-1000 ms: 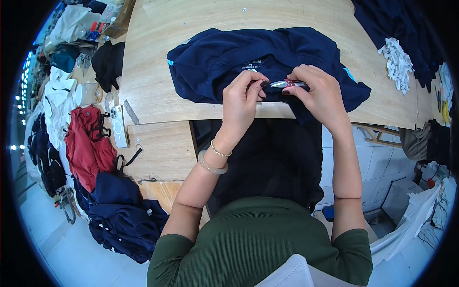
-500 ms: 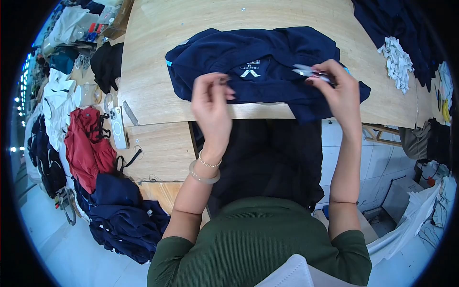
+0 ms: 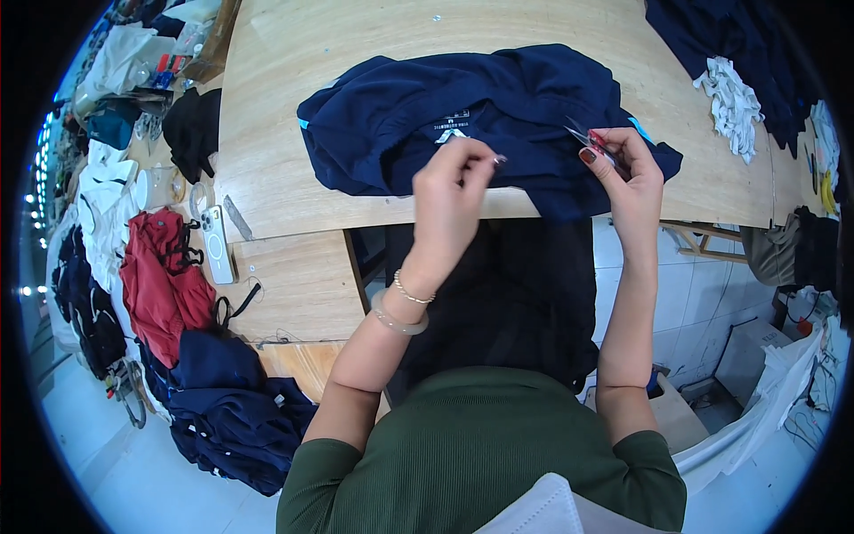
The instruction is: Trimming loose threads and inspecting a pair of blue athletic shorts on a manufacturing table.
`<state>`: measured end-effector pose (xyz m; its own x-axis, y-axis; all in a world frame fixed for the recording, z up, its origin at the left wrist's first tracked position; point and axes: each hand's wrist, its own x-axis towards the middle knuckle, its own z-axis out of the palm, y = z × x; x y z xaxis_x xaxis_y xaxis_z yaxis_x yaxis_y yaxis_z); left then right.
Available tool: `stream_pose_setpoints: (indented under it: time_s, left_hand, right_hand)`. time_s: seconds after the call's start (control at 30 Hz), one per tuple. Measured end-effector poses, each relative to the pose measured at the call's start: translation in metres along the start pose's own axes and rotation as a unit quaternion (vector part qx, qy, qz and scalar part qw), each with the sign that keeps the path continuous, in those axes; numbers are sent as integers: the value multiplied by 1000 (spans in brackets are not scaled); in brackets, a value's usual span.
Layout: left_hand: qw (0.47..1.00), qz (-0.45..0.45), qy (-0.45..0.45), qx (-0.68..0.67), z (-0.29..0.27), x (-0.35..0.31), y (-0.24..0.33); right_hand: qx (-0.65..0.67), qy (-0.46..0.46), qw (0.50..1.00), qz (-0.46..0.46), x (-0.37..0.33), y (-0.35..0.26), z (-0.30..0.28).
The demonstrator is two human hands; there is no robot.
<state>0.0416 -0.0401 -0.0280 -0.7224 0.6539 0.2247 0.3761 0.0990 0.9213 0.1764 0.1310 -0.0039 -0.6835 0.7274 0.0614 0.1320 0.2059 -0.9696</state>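
A navy garment (image 3: 498, 80) lies bunched near the table's front edge. Its neck opening faces me, with a white printed mark inside and light-blue strips at both sides. In front of that opening is my left hand (image 3: 449, 196), thumb and fingertips pinched together; whatever they hold, if anything, is too small to make out. My right hand (image 3: 632, 173) is closed around small thread snips (image 3: 578, 134) over the garment's right part. The metal blades point up and left, a little apart.
The wooden table (image 3: 294, 36) extends away from me. On the left lie a phone (image 3: 216, 245), a red garment (image 3: 165, 276) and a dark clothing heap (image 3: 236, 418). White cloth (image 3: 734, 111) and a dark garment (image 3: 712, 44) lie at the far right.
My left hand has moved right, across the front of the neck opening, its fingers now pinched. The snips in my right hand have turned so their tips point further up.
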Motion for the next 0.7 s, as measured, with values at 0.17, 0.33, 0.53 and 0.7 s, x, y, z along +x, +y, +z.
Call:
stream_pose_setpoints:
  time_s: [0.17,0.33,0.53,0.7]
  left_hand:
    - [908,-186,48,-372,-32,5,-13]
    - [889,-197,54,-409,-50,-5,-20]
    - [945,-97,254,-182,-46,-8,-5]
    - [989,83,108,54,-36,-13,3]
  right_hand:
    - [22,-6,999,25,-2,13,1]
    - [18,-6,999,39,0,18,5]
    - [-37,-16,999,18,0,7,10]
    - [-18,-3,1000,9,-3,7,10]
